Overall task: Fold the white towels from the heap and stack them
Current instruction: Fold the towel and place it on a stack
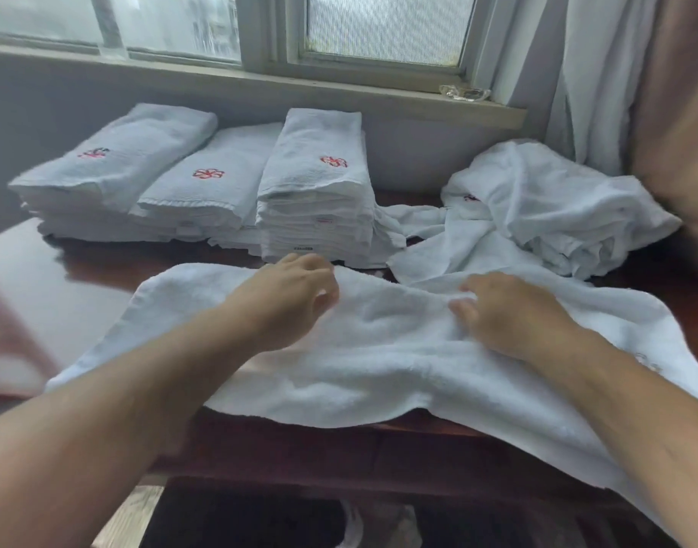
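1. Across the near part of the dark wooden table [62,278] lies one white towel [379,350], opened out and rumpled; its long axis runs left to right, parallel to the table's front edge
2. Its left end points toward the table's near left corner, while the right end droops over the front edge and passes under the right forearm, so that end is partly covered
3. The left hand [295,294] sits at the towel's far edge with fingers curled down around the cloth; the fingertips are blurred
4. The right hand [509,310] rests on the towel's middle right, thumb and fingers pinching up a small ridge of cloth
5. Behind the right hand, the heap [537,215] of unfolded towels sits crumpled at the table's far right; a trace of red stitching shows, too creased to read
6. Along the back, three stacks of folded towels [315,191] stand side by side, long axes running away from the viewer, red flower marks on top
7. A clear object [464,92] on the windowsill is too small to identify
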Motion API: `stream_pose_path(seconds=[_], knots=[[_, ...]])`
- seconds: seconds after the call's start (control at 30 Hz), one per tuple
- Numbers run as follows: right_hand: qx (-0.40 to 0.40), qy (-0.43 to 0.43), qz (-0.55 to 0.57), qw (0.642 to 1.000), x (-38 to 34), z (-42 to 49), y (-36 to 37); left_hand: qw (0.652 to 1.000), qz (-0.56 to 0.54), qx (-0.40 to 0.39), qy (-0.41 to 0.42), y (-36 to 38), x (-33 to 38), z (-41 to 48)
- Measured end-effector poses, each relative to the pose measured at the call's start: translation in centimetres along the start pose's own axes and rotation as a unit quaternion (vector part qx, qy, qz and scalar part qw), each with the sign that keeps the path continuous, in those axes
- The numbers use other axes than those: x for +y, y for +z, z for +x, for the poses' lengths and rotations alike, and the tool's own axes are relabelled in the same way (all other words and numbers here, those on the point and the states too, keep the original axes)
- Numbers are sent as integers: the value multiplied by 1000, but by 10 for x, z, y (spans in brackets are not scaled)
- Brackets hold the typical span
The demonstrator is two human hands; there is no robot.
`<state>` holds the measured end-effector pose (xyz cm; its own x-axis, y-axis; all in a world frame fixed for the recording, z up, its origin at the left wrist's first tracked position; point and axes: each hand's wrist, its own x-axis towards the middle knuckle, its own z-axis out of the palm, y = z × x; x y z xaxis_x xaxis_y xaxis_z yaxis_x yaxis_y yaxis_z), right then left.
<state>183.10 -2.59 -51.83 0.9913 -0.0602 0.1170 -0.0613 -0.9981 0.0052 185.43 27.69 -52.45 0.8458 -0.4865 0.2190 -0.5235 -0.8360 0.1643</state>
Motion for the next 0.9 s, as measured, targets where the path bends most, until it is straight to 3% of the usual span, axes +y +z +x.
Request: stream_pose_path(seconds=[0.07, 0.17, 0.27, 0.33, 0.4, 0.5, 0.57, 0.63, 0.7, 0.8, 0.9], knots=[[63, -82, 101, 989, -15, -1, 6, 998, -20, 56, 11, 4, -4, 9], [109, -81, 182, 974, -23, 11, 10, 999, -13, 5, -45, 1, -9, 24], [6, -37, 138, 990, -21, 27, 4, 988, 41, -133, -64, -8, -9, 37], [-55, -24, 106, 993, -21, 36, 3, 984, 77, -151, -46, -13, -7, 38], [-40, -13, 91, 995, -21, 41, 4, 988, 138, -73, -13, -15, -4, 33], [155, 55, 127, 978, -21, 48, 2, 956, 248, 154, -21, -11, -1, 23], [233, 86, 161, 955, -22, 51, 1, 944, 241, 218, -55, -3, -1, 19], [169, 78, 172, 967, -26, 51, 4, 970, 179, 160, -43, 6, -2, 15], [99, 47, 192, 975, -31, 46, 8, 996, 71, 52, -33, 12, -3, 13], [-37, -20, 148, 988, -42, 39, 22, 990, 5, -113, -78, 21, -6, 8], [-88, -69, 48, 993, -48, 35, 40, 979, 10, -163, -120, 26, -3, -7]])
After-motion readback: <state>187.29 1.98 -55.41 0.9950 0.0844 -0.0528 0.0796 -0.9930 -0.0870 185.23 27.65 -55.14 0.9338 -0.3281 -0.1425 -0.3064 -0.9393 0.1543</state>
